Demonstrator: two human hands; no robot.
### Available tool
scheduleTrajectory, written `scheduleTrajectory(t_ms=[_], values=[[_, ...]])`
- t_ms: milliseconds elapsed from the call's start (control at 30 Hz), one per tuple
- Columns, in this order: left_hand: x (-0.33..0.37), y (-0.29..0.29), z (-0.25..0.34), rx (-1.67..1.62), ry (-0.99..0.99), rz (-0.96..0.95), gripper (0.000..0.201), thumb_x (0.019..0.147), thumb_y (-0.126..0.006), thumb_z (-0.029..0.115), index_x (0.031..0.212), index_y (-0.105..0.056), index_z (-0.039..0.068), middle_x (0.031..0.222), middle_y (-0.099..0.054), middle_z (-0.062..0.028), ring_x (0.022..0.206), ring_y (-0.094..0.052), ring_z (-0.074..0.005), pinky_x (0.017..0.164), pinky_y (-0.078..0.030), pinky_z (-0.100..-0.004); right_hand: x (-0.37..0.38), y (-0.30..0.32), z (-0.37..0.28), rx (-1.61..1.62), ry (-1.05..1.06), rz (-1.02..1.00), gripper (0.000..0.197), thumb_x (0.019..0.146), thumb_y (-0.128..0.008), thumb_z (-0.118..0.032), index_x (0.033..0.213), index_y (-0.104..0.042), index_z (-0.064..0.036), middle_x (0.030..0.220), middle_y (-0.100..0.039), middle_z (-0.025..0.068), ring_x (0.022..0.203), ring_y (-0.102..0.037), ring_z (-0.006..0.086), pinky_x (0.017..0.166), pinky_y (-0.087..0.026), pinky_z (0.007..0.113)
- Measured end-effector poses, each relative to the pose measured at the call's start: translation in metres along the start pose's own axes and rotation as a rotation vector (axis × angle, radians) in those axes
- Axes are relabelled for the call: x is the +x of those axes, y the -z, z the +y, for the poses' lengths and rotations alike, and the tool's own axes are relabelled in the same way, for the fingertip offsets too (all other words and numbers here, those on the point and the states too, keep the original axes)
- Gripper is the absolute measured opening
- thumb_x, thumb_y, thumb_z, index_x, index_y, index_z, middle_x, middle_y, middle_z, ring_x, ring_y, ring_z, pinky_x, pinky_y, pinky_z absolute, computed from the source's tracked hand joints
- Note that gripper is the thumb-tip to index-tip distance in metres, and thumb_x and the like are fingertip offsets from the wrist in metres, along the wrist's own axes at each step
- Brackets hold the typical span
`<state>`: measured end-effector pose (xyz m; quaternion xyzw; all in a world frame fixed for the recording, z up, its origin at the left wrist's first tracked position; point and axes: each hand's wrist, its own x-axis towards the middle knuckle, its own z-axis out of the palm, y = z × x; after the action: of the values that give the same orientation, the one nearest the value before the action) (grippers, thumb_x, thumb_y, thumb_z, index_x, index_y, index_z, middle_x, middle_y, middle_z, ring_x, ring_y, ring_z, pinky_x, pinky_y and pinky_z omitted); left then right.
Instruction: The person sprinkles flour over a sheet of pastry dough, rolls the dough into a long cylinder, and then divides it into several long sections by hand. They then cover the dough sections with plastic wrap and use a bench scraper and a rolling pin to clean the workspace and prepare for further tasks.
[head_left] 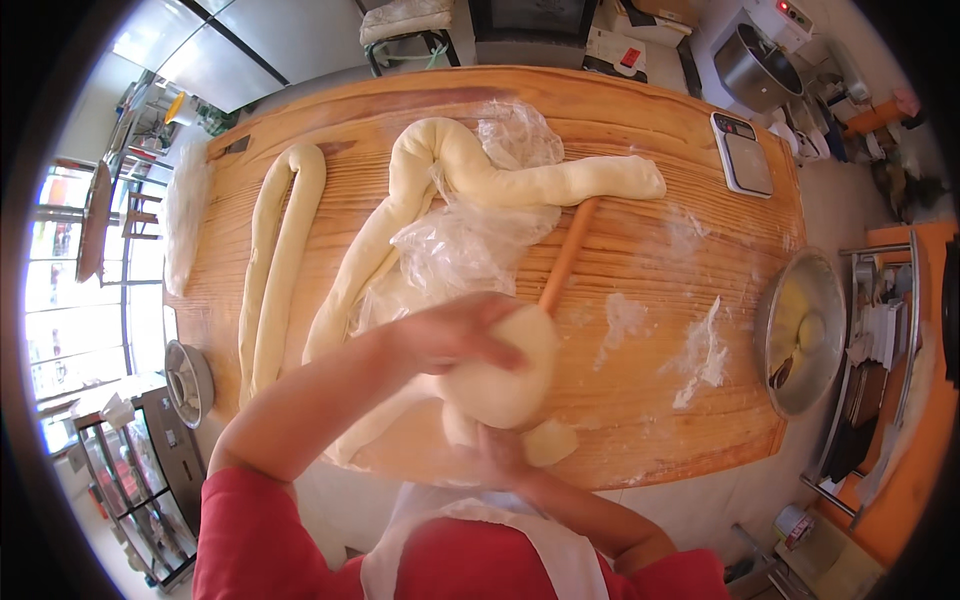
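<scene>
A round, flattened piece of dough [515,375] is tilted up above the table's near edge. My left hand [470,335] is closed on its upper left side, fingers lying across the face and slightly blurred. Below the disc, my right hand [500,455] touches its lower edge; its fingers are mostly hidden and smeared. Another pale bit of dough [459,426] shows under the disc, left of my right hand. A flat dough piece [551,443] lies just right of that hand. Behind the disc, a wooden rolling pin [568,255] points away, its far end against a thick dough rope [560,183].
The long rope bends across the wooden table [640,400] over crumpled clear plastic [460,245]. A folded dough strip [290,240] lies at left. A scale [742,155] stands far right; a metal bowl [770,340] with yellowish contents is at the right edge. Flour [705,355] streaks the surface.
</scene>
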<state>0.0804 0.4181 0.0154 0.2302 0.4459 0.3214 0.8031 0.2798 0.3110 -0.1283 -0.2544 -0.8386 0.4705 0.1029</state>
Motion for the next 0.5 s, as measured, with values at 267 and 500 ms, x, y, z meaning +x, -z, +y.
scheduleTrajectory(t_ms=[267,500], values=[[0.097,-0.098,-0.031,0.970,0.165,-0.339,0.049,0.068,-0.058,0.022,0.107,-0.045,-0.004,0.108,-0.047,-0.0215,0.102,-0.044,-0.0320,0.086,-0.037,-0.0352,0.000,-0.093,-0.022,0.387,-0.195,-0.201,0.042,0.078,-0.053,-0.024,0.109,-0.041,0.0004,0.097,-0.047,0.0194,0.089,-0.047,0.0304,0.077,-0.038,0.038],[-0.023,-0.046,-0.145,1.169,-0.721,0.589,0.041,0.066,-0.061,0.012,0.104,-0.049,0.002,0.104,-0.050,-0.0167,0.097,-0.049,-0.0303,0.078,-0.041,-0.0402,-0.050,0.046,0.018,-0.435,0.193,0.240,0.039,0.082,-0.047,-0.011,0.120,-0.037,-0.0036,0.123,-0.035,0.0217,0.113,-0.037,0.0295,0.094,-0.030,0.038]])
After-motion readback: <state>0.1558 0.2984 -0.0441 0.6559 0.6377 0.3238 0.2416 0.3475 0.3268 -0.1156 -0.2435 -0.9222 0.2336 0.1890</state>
